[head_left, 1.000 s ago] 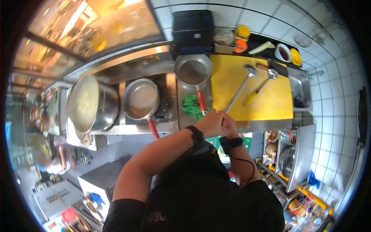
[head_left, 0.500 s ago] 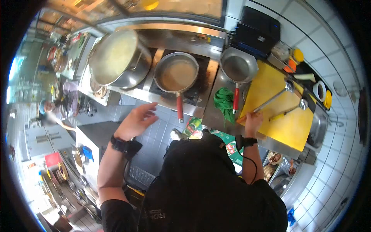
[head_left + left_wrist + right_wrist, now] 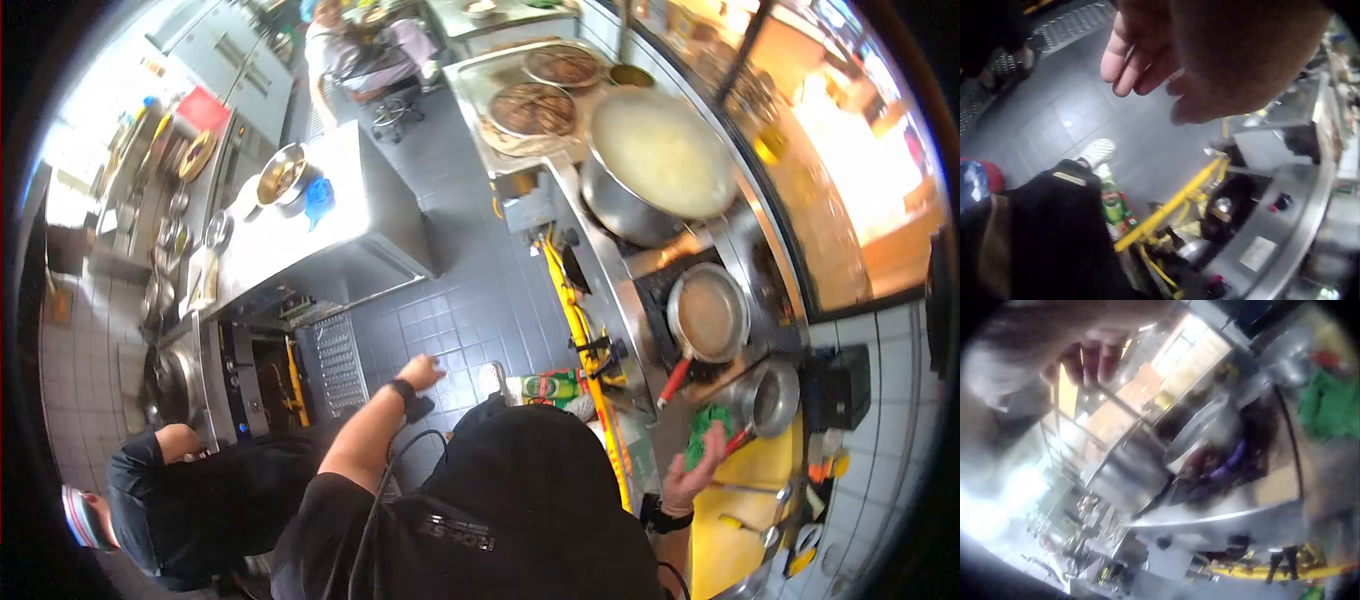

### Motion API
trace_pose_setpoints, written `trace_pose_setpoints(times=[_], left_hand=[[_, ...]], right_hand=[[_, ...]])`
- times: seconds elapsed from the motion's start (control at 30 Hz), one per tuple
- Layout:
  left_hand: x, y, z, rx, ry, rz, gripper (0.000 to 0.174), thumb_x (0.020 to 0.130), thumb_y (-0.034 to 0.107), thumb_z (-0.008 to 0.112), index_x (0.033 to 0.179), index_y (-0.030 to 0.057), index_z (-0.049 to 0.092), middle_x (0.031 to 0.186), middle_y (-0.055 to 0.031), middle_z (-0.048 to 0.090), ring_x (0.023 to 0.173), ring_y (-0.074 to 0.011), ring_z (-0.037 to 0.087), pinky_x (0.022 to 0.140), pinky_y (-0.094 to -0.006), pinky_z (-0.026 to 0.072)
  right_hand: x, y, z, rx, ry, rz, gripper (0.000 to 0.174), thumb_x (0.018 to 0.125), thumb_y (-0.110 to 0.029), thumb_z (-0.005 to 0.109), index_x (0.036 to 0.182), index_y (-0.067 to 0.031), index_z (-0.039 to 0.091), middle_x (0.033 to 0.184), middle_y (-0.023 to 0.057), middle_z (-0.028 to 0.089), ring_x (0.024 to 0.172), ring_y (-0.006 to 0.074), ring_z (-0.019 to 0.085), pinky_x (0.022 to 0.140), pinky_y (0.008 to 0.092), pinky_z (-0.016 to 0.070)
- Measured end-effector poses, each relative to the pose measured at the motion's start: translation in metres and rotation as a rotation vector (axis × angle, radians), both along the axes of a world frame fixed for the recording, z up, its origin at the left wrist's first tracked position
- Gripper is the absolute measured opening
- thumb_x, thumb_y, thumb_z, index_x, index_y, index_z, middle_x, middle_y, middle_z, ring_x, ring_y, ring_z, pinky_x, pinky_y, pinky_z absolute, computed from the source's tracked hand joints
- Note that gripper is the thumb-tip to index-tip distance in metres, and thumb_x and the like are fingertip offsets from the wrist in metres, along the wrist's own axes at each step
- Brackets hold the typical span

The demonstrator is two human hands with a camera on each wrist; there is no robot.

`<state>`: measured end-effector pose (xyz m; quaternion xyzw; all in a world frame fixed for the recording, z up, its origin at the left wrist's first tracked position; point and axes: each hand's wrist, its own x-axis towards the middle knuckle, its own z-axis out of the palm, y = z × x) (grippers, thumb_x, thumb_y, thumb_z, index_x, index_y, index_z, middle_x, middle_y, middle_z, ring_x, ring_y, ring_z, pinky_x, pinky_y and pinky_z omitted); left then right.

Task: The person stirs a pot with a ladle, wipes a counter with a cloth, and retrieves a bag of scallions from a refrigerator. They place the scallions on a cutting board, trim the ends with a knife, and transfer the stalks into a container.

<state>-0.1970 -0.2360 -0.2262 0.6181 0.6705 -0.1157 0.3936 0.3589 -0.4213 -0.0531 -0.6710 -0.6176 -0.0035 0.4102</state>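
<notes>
My left hand hangs over the floor beside the black apron, holding nothing. In the left wrist view its fingers are loosely bent. My right hand is raised at the counter with its fingers spread, overlapping a green cloth in the head view. In the right wrist view that cloth lies well apart from the hand, whose fingers hold nothing. Beside the cloth sits a red-handled pan. Two ladles lie on the yellow cutting board, nearest to the right hand.
Another red-handled pan stands on the stove, with a purple-blue flame under it. A big stockpot of pale liquid is beyond. Yellow pipes run along the stove front. Another person bends at the left; one more sits farther off.
The hands were together at the board's edge, then parted. The body and view have turned left, with the left hand now over the floor. The right hand has come off the board's edge.
</notes>
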Motion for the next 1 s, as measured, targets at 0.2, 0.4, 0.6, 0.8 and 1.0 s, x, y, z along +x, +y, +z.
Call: trace_pose_setpoints(times=[0.2,0.4,0.6,0.8,1.0], left_hand=[[-0.104,-0.128,-0.102,-0.372,0.204,0.270,0.041,0.083,0.030,0.069,0.110,0.0003,0.077,0.117,-0.0257,0.072,0.113,-0.0385,0.070,0.099,-0.0458,0.0555],[-0.158,-0.161,-0.126,-0.299,0.148,0.320,0.041,0.084,0.026,0.063,0.112,-0.0001,0.076,0.120,-0.0260,0.071,0.117,-0.0407,0.067,0.102,-0.0463,0.0534],[-0.168,-0.118,-0.100,-0.190,0.052,0.576,0.046,0.084,0.030,0.063,0.119,0.0017,0.073,0.125,-0.0260,0.069,0.121,-0.0396,0.065,0.107,-0.0457,0.0500],[-0.160,-0.062,-0.085,-0.260,0.019,0.695,0.051,0.084,0.030,0.065,0.126,0.0018,0.070,0.131,-0.0244,0.067,0.127,-0.0383,0.062,0.110,-0.0447,0.0481],[-0.175,-0.026,-0.111,-0.192,0.051,0.645,0.043,0.085,0.033,0.064,0.115,0.0043,0.076,0.122,-0.0232,0.071,0.121,-0.0392,0.065,0.106,-0.0459,0.0500]], right_hand=[[-0.125,0.100,-0.052,-0.736,0.167,0.520,0.056,0.098,-0.038,0.066,0.136,0.0033,0.059,0.140,0.0241,0.059,0.132,0.0391,0.055,0.113,0.0442,0.0423],[-0.174,0.141,-0.165,-1.338,0.092,0.486,0.070,0.101,-0.050,0.059,0.144,0.0037,0.054,0.145,0.0263,0.056,0.138,0.0376,0.051,0.116,0.0423,0.0393],[-0.195,0.218,-0.202,-1.343,0.264,0.444,0.081,0.092,-0.056,0.073,0.142,0.0063,0.055,0.130,0.0242,0.067,0.122,0.0282,0.065,0.105,0.0351,0.0489],[-0.242,0.319,-0.214,-1.325,0.198,0.505,0.070,0.096,-0.053,0.066,0.136,0.0038,0.061,0.129,0.0248,0.068,0.122,0.0331,0.066,0.103,0.0379,0.0500],[-0.259,0.428,-0.257,-1.310,0.073,0.503,0.068,0.093,-0.051,0.068,0.133,0.0033,0.063,0.125,0.0241,0.070,0.118,0.0361,0.067,0.101,0.0416,0.0524]])
